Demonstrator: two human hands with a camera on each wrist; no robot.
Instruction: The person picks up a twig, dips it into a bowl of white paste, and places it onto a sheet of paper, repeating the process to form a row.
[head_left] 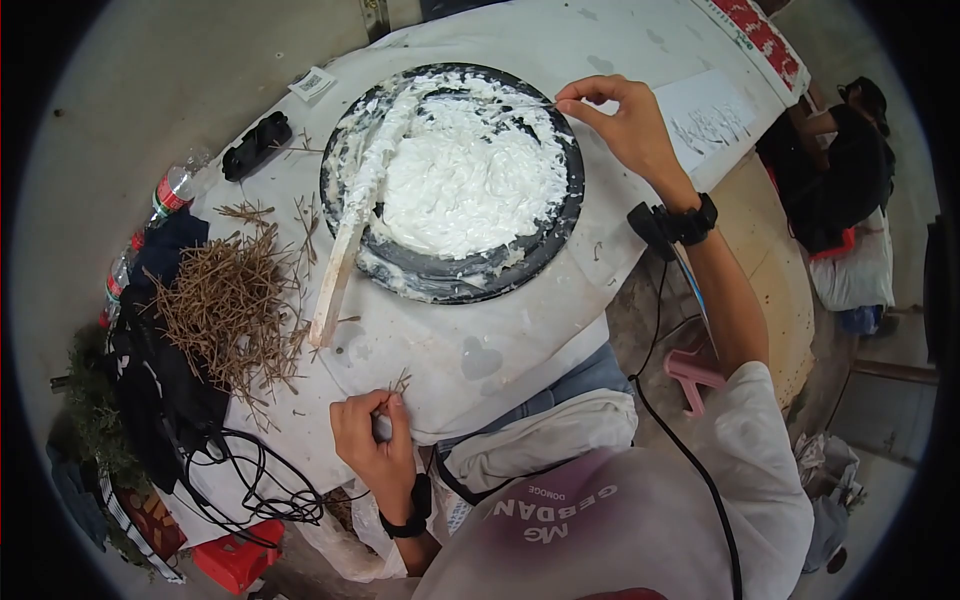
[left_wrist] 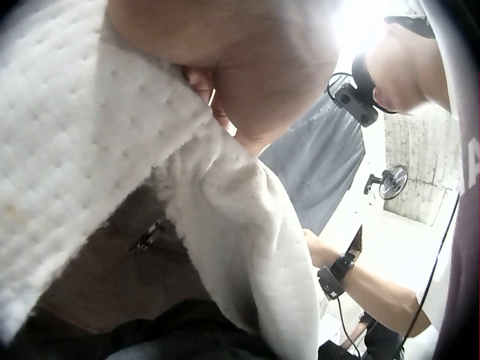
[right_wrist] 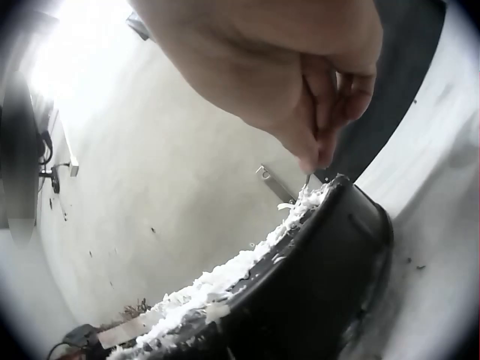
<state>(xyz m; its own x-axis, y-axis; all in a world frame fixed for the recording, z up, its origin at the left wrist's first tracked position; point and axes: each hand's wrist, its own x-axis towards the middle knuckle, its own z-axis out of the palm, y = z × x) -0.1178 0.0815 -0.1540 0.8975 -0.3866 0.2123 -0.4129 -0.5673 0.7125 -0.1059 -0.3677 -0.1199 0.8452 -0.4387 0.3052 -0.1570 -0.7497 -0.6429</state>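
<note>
A round black basin on the table holds thick white paste. My right hand is at the basin's right rim, thumb and fingertips pinching a thin dark stem whose lower end meets the paste. At the table's front edge my left hand pinches a few small brown stems between thumb and forefinger. In the left wrist view that hand hides what it holds. A paste-smeared wooden stick leans across the basin's left rim. Left of it lies a heap of brown stems.
On the right, a white sheet bears small dark pieces. A black case, a small label and plastic bottles sit on the left. Black cables coil near the left front. Another person is at the far right.
</note>
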